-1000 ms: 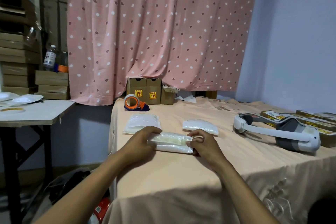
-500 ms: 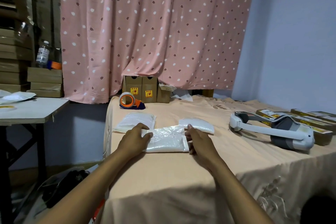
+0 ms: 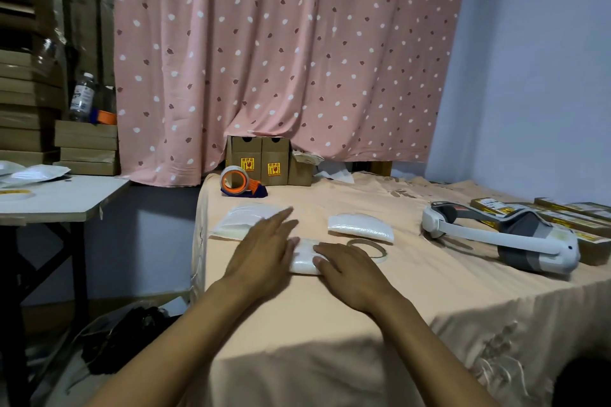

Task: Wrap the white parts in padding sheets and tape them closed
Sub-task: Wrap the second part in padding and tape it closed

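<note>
At far edge of the peach-cloth-covered table (image 3: 429,301), under the pink dotted curtain (image 3: 291,53): upright brown cardboard boxes (image 3: 264,160), two with yellow labels. Contents not visible. Crumpled paper sits on the rightmost one.

Right edge of table: row of flat brown cartons with yellow labels (image 3: 577,220), partly behind a white and grey headset (image 3: 496,238). Contents not visible.

Left of frame: stacked flat cardboard boxes (image 3: 86,149) behind a white side table (image 3: 59,201), with a clear plastic bottle (image 3: 82,97) standing on the stack.

Task item: small white wrapped bundle of padding sheet (image 3: 305,259) lies on the cloth near the table's front left, between the two hands and touched by both.
- Left hand (image 3: 264,254): palm down, fingers straight and spread, covering the bundle's left end. Fingertips reach over toward a flat stack of white padding sheets (image 3: 243,220) just behind. Slightly blurred.
- Right hand (image 3: 353,271): palm down, fingers straight, pointing left, resting flat on the bundle's right end.

Near the bundle: curved white padded piece (image 3: 360,226) behind the right hand, and a thin ring of clear tape (image 3: 367,246) just beside it. Orange tape dispenser (image 3: 239,182) stands in front of the boxes, well apart from the hands.
</note>
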